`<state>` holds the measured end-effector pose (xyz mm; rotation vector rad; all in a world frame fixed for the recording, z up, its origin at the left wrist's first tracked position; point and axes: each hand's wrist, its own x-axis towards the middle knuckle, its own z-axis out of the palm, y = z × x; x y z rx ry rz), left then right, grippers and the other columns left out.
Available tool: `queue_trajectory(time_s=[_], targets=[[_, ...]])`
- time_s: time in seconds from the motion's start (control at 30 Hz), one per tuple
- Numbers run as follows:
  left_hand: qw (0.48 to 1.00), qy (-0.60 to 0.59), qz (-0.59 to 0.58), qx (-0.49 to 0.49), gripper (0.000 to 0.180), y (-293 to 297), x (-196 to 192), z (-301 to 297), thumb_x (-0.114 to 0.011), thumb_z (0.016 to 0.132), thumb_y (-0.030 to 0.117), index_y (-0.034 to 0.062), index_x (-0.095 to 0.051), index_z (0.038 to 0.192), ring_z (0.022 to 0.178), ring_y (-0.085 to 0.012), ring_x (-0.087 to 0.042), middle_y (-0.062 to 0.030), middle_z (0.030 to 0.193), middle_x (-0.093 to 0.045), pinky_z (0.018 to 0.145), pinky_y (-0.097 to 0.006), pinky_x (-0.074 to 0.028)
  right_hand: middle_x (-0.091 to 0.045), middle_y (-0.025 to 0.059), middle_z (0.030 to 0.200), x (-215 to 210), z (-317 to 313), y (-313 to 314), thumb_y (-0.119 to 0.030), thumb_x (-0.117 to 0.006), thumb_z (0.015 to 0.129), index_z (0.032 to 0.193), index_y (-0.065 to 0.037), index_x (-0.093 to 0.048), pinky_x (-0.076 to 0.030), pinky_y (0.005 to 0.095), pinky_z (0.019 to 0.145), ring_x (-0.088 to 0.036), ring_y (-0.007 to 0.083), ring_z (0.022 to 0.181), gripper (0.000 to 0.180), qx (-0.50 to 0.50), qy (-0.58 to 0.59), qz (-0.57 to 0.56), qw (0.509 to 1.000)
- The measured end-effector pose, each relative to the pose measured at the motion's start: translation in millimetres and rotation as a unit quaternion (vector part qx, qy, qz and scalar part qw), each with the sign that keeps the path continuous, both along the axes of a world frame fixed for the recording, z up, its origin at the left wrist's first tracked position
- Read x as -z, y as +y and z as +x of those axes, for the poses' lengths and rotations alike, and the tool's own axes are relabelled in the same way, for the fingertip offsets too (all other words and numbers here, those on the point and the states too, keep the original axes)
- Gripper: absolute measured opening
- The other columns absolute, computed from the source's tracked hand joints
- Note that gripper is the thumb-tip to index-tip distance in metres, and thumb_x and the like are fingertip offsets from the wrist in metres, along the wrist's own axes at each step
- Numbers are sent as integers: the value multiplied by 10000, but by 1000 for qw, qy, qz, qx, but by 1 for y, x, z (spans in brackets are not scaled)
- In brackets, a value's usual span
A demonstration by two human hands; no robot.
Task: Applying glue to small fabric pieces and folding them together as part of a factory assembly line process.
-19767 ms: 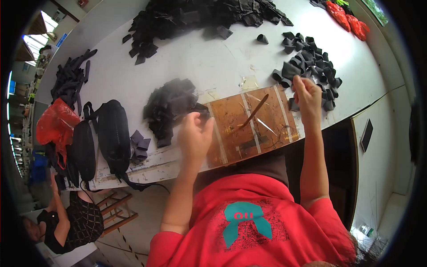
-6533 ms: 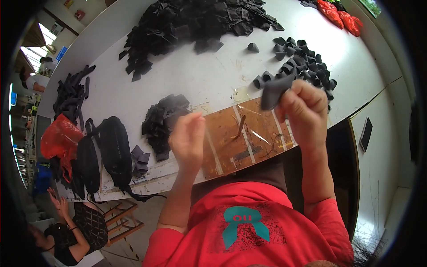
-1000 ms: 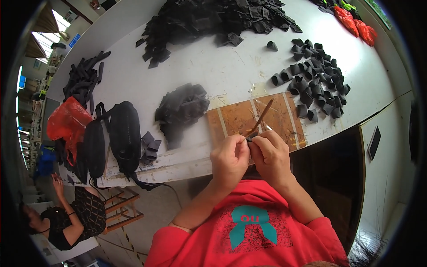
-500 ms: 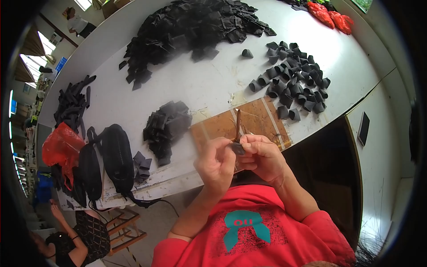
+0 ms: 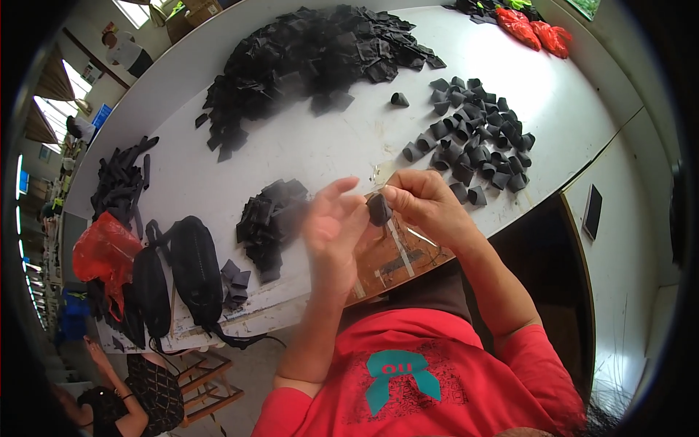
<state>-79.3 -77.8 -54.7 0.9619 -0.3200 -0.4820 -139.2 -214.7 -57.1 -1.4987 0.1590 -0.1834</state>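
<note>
At the far left, low in the view, another person [image 5: 142, 397] in a dark patterned top sits by a wooden stool [image 5: 211, 382]. On the white surface [image 5: 328, 149] above them lie a red bag [image 5: 102, 247], a bundle of black straps [image 5: 120, 182] and two black pouches [image 5: 175, 273] side by side, with a few loose black pieces just beside them. Further in sits a small black stack [image 5: 269, 218], near the surface's front edge. A large heap of black pieces [image 5: 313, 51] spreads across the far side.

The left hand [image 5: 331, 229] is raised over the brown board [image 5: 397, 255], blurred, fingers spread and loose; its grip is open and holds nothing, the fingertips just beside the small black piece [image 5: 378, 210]. That piece is off the surface, above the board, pinched between thumb and fingers of the right hand [image 5: 426, 204], whose grip is closed on it. The board lies at the front edge of the surface, pale strips across it.

Right of the hands, a scatter of folded pieces [image 5: 477, 142] lies on the surface, the nearest ones close to the right hand. At the far right corner sit red items [image 5: 535, 30]. A dark flat device [image 5: 592, 211] lies on the lower white ledge to the right.
</note>
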Motion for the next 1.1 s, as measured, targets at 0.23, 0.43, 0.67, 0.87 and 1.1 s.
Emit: queue_trajectory(time_s=[0.23,0.43,0.67,0.87,1.1], targets=[[952,-301,49,-29,164,-3,-6,11,-571,798,6,-20,-573,960,859,-162,-545,-124,879,-594,829,-296,-412,-533,100,808,-19,-15,18,-215,-699,708,979,-28,-556,-447,298,552,-541,215,634,360,157,-193,-314,916],[988,-25,-153,-22,111,3,4,3,-540,845,69,27,-606,923,887,-190,-555,-98,930,-615,845,-344,-403,-529,85,714,-25,-9,26,-105,-706,668,824,-32,-586,-433,312,505,-537,232,592,210,194,-191,-360,893],[992,-7,-127,-12,127,9,23,1,-550,838,60,26,-602,949,880,-179,-555,-85,939,-618,821,-325,-405,-521,71,650,-5,-7,26,-4,-680,653,765,-23,-599,-412,297,482,-534,214,555,139,200,-194,-272,921],[969,-150,132,-145,112,22,42,5,-546,841,28,-14,-578,940,753,-117,-550,-73,857,-612,714,-248,-440,-523,40,627,-18,-7,13,19,-644,723,765,-9,-595,-373,234,469,-509,126,525,70,132,-179,-254,941],[644,-449,558,-269,377,42,106,68,-648,697,67,-8,-526,1045,950,-308,-487,-148,982,-525,818,-348,-422,-583,25,743,36,-2,-35,-220,-551,864,982,36,-574,-373,171,493,-454,45,536,283,336,24,-25,941]])
